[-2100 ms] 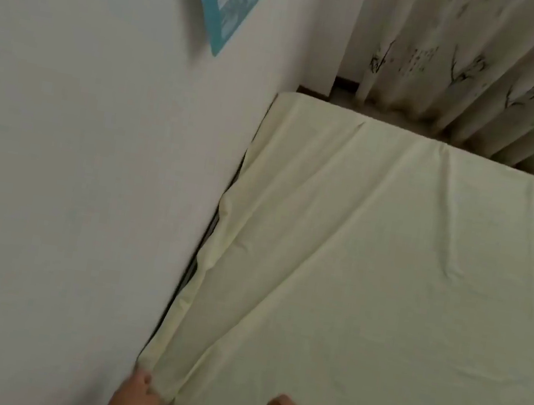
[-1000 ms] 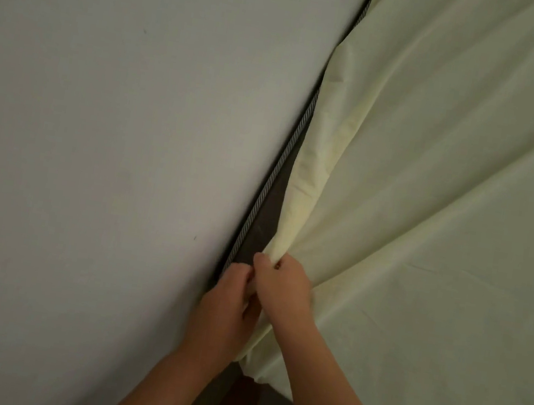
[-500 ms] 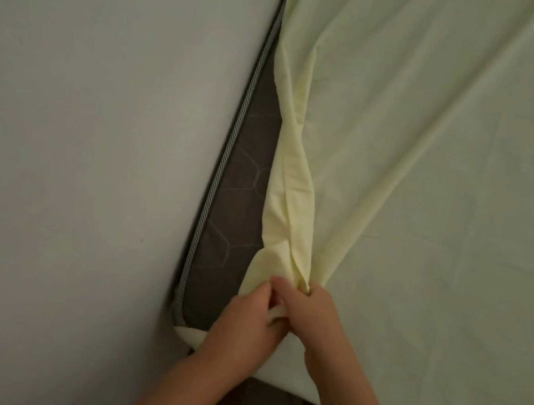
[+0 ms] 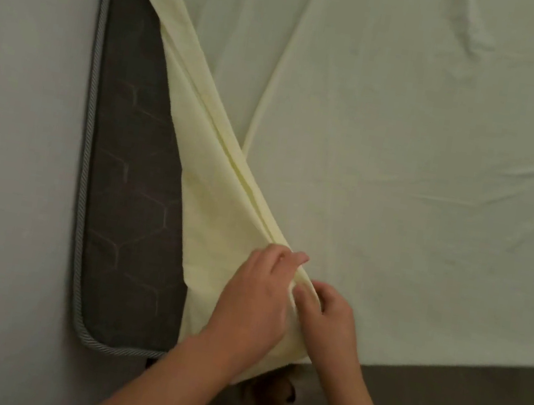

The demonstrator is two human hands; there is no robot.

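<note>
Over the last half second the gathered edge of the pale yellow sheet has been drawn away from the wall. The narrow dark strip seen earlier has widened into a long wedge of bare mattress, uncovered down to its rounded near corner with the striped piping. By the look of it, this corner of the sheet is now fully free of the mattress, so the person can either lift it off or shake it out and lay it back square over the corner. The rest of the sheet lies spread across the bed, creased, with a taut ridge running from the top of the wedge down to the hands. The left hand reaches in from below, its fingers curled over the bunched fold. The right hand sits just beside it, touching it, and pinches the same ridge of cloth. Both forearms angle up from the bottom edge.
</note>
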